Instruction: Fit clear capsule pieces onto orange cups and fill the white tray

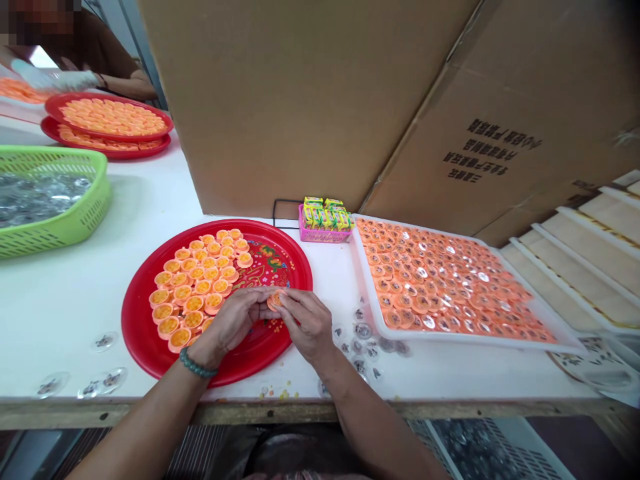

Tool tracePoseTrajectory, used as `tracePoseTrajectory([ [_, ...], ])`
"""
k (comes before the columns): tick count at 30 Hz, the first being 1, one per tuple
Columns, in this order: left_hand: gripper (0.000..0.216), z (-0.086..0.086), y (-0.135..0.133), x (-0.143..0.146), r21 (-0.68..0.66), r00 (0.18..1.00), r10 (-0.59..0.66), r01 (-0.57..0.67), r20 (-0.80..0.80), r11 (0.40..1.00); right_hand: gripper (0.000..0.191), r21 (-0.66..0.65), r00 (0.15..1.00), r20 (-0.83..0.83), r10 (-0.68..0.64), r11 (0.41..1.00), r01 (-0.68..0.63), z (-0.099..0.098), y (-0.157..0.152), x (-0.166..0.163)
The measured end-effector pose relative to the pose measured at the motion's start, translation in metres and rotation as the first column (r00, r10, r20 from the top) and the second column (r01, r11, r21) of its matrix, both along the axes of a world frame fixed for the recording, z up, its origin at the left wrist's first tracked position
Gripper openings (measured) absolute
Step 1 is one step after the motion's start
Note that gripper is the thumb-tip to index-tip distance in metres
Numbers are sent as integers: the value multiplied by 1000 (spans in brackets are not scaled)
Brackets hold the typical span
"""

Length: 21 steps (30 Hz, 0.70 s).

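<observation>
Over the red tray (pixel 137 333), a small orange plastic cup (pixel 275 300) is held between my two hands. My right hand (pixel 309 323) pinches it from the right with thumb and fingertips. My left hand (pixel 240 319), a beaded bracelet at its wrist, cups it from the left with its fingers curved against it. Many small orange cups with yellow contents (pixel 194 303) cover the left part of the tray. Clear round lids with a dark print (pixel 363 330) lie loose on the table by my right wrist, and several more lids (pixel 113 379) lie at the left.
A white tray (pixel 370 287) full of lidded orange cups stands at right. A pink basket (pixel 325 235) holds yellow-green packets. Cardboard (pixel 310 100) walls the back. At left are a green basket (pixel 95 200) and stacked red trays (pixel 167 127); beyond sits a person with a white-gloved hand (pixel 75 81).
</observation>
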<state>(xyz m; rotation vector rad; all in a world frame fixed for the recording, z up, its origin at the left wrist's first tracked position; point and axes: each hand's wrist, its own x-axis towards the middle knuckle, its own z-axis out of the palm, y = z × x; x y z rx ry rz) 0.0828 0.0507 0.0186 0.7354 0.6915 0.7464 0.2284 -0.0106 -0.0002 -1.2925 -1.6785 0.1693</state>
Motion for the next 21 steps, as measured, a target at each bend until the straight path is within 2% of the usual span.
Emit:
tracePoseTrajectory([
  [7, 19, -1, 0, -1, 0, 1000, 6, -6, -26, 1000, 27, -47, 991, 123, 49, 998, -44, -1, -2, -1],
  [12, 25, -4, -1, -2, 78, 996, -40, 46, -77, 996, 32, -35, 986, 145, 84, 996, -80, -6, -2, -4],
  [17, 27, -6, -2, -1, 91, 994, -34, 44, -101, 995, 27, -1, 997, 31, 69, 998, -69, -9, -1, -6],
  [21, 34, -3, -3, 2, 76, 996, 9, -3, -83, 997, 23, -8, 996, -90, 17, 1000, -18, -3, 0, -5],
])
